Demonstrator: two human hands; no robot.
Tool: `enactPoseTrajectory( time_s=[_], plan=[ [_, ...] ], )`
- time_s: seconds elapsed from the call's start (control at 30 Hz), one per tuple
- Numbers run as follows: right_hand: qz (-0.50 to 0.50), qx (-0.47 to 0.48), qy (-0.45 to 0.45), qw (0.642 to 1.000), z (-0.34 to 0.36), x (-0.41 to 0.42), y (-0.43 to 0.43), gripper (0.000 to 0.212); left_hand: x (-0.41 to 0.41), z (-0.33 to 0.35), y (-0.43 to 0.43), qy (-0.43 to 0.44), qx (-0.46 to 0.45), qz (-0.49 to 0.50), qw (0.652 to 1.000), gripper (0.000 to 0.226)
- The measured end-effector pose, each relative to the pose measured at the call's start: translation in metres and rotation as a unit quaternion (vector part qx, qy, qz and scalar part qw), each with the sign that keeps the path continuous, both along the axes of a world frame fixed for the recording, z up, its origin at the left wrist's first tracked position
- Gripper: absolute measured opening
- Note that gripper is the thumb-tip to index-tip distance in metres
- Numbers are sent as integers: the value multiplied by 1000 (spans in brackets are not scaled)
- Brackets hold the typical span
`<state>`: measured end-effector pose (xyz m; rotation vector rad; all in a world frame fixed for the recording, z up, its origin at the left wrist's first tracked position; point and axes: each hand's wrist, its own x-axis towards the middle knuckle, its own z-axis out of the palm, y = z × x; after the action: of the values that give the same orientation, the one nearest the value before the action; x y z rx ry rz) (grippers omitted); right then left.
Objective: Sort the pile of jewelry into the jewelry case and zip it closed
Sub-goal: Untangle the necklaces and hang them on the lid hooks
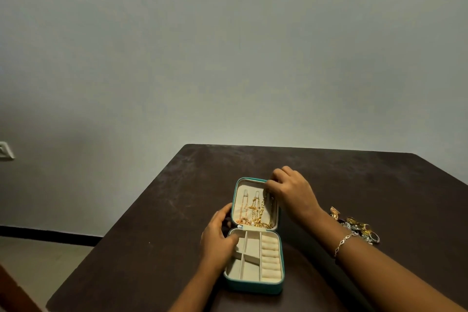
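The open jewelry case (254, 286) lies in the middle of the bench (354, 172), the left hand (218, 238) grips its left side, the right hand (291, 192) pinches a gold chain (265, 204) at the lid's far right corner, and the pile of jewelry (355, 226) lies at the right.

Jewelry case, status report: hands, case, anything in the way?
Left hand grips left edge of jewelry case. Right hand pinches gold chain at lid top. Case open, chains hung in lid. Pile unsorted on table, right; nothing in the way.

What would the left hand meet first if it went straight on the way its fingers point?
Probably the cream divider in the jewelry case, just right of the left hand; depth is unclear.
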<state>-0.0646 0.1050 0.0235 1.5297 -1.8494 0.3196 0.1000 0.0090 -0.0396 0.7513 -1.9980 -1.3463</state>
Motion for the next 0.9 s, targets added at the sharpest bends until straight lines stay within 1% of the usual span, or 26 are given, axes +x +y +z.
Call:
enactPoseTrajectory(
  time_s=[0.07,0.2,0.33,0.47,0.57,0.67,0.73,0.8,0.9],
  plan=[
    [6,-21,-29,999,0,-1,-1,34,0,1,1,6,0,2,1000,62],
    [23,-69,-157,985,-3,-2,0,28,1,1,2,16,-8,0,1000,61],
    [37,-112,-321,940,3,1,1,14,1,0,2,26,-3,-1,1000,62],
    [72,-124,-424,894,6,5,5,17,1,0,2,34,1,-5,999,60],
    [97,-146,-511,841,7,8,9,21,1,0,2,35,5,-3,999,59],
    [82,-172,-603,774,0,12,13,19,1,0,2,33,3,4,999,59],
    [66,-168,-679,711,-8,20,15,19,1,0,2,32,5,6,999,59],
    [76,-160,-740,649,-18,34,19,24,0,0,2,36,6,7,999,58],
    [98,-158,-777,602,-33,51,26,37,-1,-1,1,51,11,9,999,55]
  ],
)
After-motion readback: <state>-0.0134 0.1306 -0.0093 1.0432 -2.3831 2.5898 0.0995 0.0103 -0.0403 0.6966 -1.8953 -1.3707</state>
